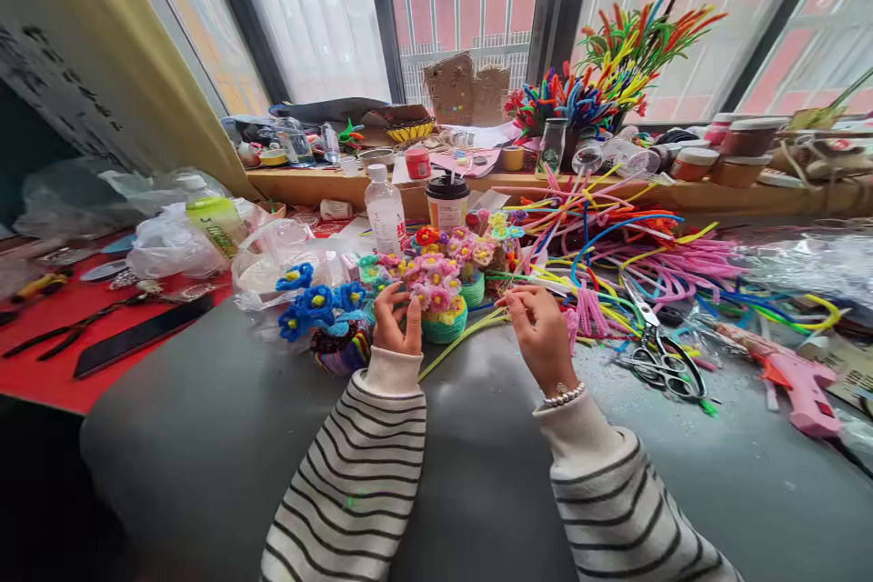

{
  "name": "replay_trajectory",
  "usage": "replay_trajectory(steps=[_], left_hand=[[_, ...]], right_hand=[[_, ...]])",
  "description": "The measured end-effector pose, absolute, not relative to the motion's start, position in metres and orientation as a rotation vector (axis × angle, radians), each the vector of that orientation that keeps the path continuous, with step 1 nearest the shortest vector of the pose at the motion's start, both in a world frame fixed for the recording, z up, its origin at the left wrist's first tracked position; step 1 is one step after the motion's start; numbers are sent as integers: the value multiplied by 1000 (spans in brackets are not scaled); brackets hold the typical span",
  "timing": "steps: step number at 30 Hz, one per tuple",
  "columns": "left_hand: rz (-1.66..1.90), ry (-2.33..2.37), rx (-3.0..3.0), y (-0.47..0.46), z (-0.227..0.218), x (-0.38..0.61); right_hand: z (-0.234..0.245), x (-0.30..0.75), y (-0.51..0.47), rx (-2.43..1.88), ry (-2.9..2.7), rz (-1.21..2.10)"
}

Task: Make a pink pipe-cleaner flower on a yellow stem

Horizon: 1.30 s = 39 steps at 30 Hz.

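Note:
My left hand (396, 320) is curled, fingers pressed together beside a small pot of pink and yellow pipe-cleaner flowers (436, 296). My right hand (538, 327) pinches the end of a yellow-green pipe cleaner (458, 341) that slants down toward my left wrist. Both sleeves are striped; a bead bracelet sits on the right wrist. A blue pipe-cleaner flower bunch (317, 305) lies left of my left hand. A heap of loose coloured pipe cleaners (614, 264) spreads right of my right hand.
Scissors (658, 355) and a pink glue gun (795, 377) lie on the grey table (205, 436) at right. A water bottle (386, 209) and lidded cup (447, 200) stand behind the flowers. Plastic bags (184, 236) sit at left. The windowsill (682, 191) holds jars and upright pipe cleaners (620, 55).

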<state>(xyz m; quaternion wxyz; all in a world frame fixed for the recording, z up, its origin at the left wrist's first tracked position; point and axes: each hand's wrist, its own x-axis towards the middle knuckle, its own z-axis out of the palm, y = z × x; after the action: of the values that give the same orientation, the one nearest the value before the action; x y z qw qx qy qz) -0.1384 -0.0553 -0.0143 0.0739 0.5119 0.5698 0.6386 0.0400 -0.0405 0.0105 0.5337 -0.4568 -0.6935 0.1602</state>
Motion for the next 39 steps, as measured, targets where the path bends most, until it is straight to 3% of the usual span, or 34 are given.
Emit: replay_trajectory(steps=[14, 26, 39], left_hand=[[1934, 1698, 1570, -49, -15, -139], [1894, 1728, 1609, -47, -17, -142], [1882, 1722, 1590, -47, -17, -143]], right_hand=[[-47, 232, -105, -1463, -2021, -406], [-49, 222, -98, -1546, -2266, -535], [-61, 243, -101, -1524, -2091, -471]])
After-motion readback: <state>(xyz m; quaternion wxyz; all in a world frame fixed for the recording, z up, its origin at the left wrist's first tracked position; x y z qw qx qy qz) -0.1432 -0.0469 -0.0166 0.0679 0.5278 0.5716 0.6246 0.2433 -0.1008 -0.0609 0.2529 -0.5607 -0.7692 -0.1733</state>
